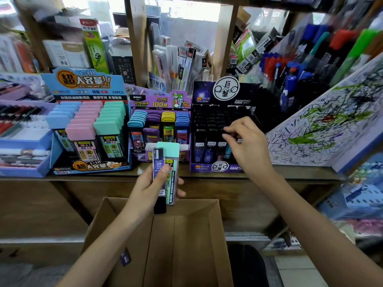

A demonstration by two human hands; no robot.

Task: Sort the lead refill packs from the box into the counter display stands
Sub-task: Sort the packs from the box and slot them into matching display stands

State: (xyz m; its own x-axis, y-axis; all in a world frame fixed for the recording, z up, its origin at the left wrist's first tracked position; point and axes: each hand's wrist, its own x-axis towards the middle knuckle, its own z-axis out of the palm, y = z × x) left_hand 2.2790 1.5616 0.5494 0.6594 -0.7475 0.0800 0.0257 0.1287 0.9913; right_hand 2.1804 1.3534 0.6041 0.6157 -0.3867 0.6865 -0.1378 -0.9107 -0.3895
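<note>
Lead refill packs are mid-sort right now. Closest in, the open brown cardboard box [116,224] is sitting below the wooden counter [207,179], with one small dark pack [125,258] lying against its left wall. Just above it, the left hand [149,189] is gripping two packs together with the thumb across the front: a slim dark pack with a purple label [158,162], and a clear pack with a mint-green cap [171,150] behind it.

Further up, the right hand [246,141] is reaching into the black star-themed cardboard display stand [207,168]. Its fingers are curling down and pinching what looks like a black-capped pack [239,140] at the front right of the rows, so I'd say that one is getting seated.

My guess for next: the dark one is going in that same stand, and the mint one belongs in the blue cardboard display stand [87,79] at far left, with the other mint caps. That's calling for a one-pack handoff without dropping the other.
</note>
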